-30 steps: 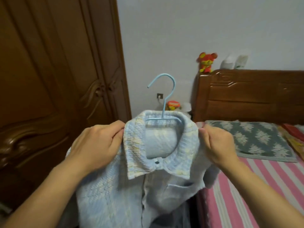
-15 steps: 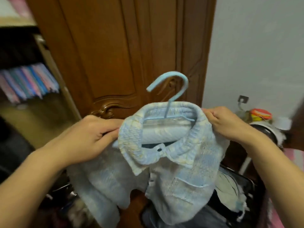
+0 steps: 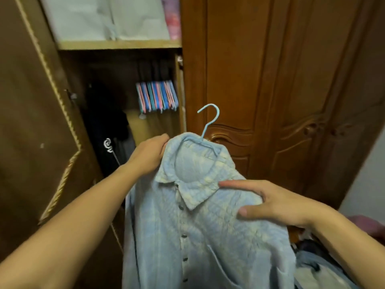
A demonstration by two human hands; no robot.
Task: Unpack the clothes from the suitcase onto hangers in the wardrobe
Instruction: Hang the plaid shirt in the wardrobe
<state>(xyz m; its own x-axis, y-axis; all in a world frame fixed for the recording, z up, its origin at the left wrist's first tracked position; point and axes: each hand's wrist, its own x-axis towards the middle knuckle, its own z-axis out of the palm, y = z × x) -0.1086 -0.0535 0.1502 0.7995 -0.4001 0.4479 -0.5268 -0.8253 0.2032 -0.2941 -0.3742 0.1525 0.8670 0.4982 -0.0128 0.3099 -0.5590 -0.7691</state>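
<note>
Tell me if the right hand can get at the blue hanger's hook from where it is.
Probably yes. The hook stands clear above the shirt collar with nothing in front. The right hand lies open on the shirt's shoulder; the left hand grips the other shoulder.

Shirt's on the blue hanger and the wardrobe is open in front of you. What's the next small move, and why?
Probably lift the blue hanger left into the open wardrobe. The shirt already sits on it, the left hand grips its shoulder, the right hand steadies the front, and the hook is free.
</note>
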